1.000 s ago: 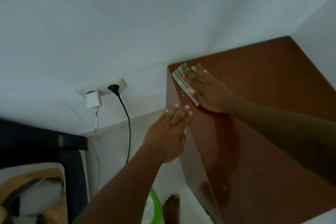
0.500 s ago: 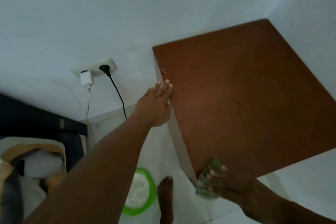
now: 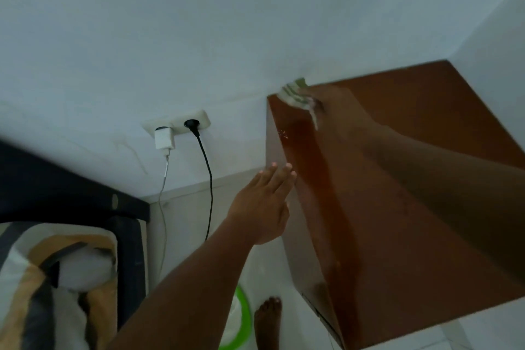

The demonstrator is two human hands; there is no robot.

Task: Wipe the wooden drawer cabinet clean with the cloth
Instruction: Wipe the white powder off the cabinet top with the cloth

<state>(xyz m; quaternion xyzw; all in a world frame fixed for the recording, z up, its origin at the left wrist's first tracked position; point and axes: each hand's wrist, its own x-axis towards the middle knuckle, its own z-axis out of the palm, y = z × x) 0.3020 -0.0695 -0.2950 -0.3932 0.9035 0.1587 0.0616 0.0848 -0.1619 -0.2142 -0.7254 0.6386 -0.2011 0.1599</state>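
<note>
One cloth [image 3: 291,93] under right hand [image 3: 342,115], left hand [image 3: 261,207] flat by cabinet [image 3: 397,250]

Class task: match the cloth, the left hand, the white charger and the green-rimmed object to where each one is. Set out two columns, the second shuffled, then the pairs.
Column one
1 cloth
2 left hand
3 white charger
4 green-rimmed object

Column two
A on the floor beside a bare foot
B at the far left corner of the cabinet top, under the right hand
C plugged into the wall socket
D fingers straight, at the cabinet's left edge

Pairs: 1-B, 2-D, 3-C, 4-A
</note>
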